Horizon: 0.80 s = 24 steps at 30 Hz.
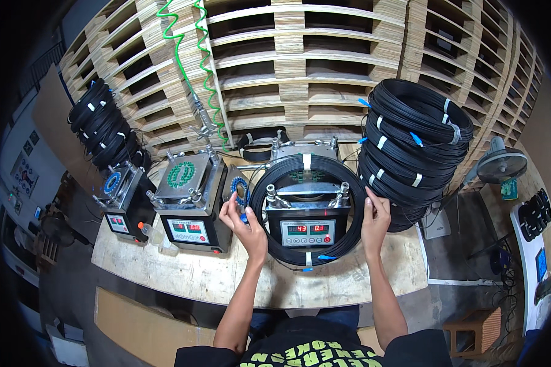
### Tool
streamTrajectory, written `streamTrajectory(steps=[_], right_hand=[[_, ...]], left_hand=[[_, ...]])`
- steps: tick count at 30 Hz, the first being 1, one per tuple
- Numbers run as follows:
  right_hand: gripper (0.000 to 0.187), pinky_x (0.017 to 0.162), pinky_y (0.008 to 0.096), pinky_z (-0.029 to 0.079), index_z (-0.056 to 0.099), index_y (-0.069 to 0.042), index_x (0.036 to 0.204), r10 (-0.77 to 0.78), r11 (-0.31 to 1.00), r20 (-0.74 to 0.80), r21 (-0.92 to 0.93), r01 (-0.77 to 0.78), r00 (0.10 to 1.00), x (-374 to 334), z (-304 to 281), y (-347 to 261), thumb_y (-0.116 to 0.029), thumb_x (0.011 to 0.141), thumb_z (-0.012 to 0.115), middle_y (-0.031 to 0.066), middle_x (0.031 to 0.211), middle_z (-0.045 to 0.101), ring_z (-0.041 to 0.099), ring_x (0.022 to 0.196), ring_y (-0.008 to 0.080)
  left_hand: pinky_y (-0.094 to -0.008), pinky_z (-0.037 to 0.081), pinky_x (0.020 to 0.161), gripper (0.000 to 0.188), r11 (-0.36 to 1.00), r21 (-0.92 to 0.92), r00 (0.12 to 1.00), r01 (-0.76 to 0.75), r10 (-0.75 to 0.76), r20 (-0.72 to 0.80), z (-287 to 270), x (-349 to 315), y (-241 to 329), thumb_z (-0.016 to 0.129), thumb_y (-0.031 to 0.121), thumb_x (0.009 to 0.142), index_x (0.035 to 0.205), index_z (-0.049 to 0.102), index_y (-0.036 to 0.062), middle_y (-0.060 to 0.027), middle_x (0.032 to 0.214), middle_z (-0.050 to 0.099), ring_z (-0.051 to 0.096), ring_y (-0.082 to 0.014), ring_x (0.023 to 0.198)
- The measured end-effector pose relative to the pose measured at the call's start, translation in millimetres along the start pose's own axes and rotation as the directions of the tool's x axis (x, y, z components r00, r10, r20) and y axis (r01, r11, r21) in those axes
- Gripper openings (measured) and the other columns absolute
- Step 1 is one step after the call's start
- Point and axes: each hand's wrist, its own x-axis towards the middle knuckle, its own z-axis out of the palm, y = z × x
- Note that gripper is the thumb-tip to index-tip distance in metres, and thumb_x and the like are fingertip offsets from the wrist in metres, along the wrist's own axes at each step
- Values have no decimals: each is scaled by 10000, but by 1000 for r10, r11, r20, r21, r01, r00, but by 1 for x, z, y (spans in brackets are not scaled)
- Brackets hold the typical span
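Note:
Between my two hands a coil of black cable (pixel 269 246) stands tilted upright in front of the middle machine. White ties bind it at top and bottom, and blue connectors (pixel 326 257) show at its lower edge. My left hand (pixel 248 232) grips the coil's left side, with a bit of blue at its fingertips. On the opposite side my right hand (pixel 376 221) has fingers and thumb closed on the rim. Through the ring I see the machine's control panel (pixel 308 233) with lit red digits; the coil covers part of its metal top.
Two similar machines (pixel 187 208) (pixel 123 199) stand to the left on the wooden table (pixel 226 281), with small bottles (pixel 159 238) between them. Tall stacks of black coils rise at right (pixel 410 153) and far left (pixel 101 122). Wooden pallets (pixel 300 67) stand behind; green air hoses (pixel 209 79) hang down.

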Motion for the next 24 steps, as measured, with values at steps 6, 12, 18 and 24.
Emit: streamTrajectory(steps=[6, 12, 18, 24], right_hand=[[326, 932, 315, 438, 645, -44, 1330, -116, 993, -27, 16, 116, 993, -4, 10, 25, -111, 1043, 505, 119, 1125, 591, 573, 1024, 220], [409, 1135, 359, 355, 536, 8, 1418, -40, 987, 109, 161, 22, 993, -10, 9, 20, -182, 1062, 475, 170, 1434, 570, 532, 1325, 285], [412, 1039, 298, 424, 545, 11, 1406, 40, 958, 168, 272, -86, 985, 0, -2, 35, -214, 1060, 528, 132, 1331, 641, 597, 1184, 187], [204, 842, 244, 482, 593, 18, 1080, 32, 940, 278, 318, -124, 960, 19, -19, 55, -181, 1035, 596, 101, 1082, 695, 627, 956, 97]], left_hand=[[-433, 266, 1173, 451, 993, -12, 962, 119, -113, 249, -1, -17, -16, 358, 224, 1093, 1450, 455, -34, -242, 1520, 332, 347, -381, 1428], [-459, 279, 1161, 398, 998, 56, 963, 9, -23, 267, -5, -2, -33, 376, 263, 1098, 1289, 538, -46, -260, 1581, 234, 369, -400, 1417], [-397, 398, 1049, 321, 991, -98, 948, 90, -55, 312, -1, 19, -46, 381, 215, 1097, 1195, 522, -56, -292, 1401, 521, 551, -375, 1246], [-386, 456, 909, 305, 980, -29, 938, 197, -179, 298, -4, 24, -24, 371, 222, 1102, 1152, 525, -35, -222, 1205, 658, 603, -296, 954]])
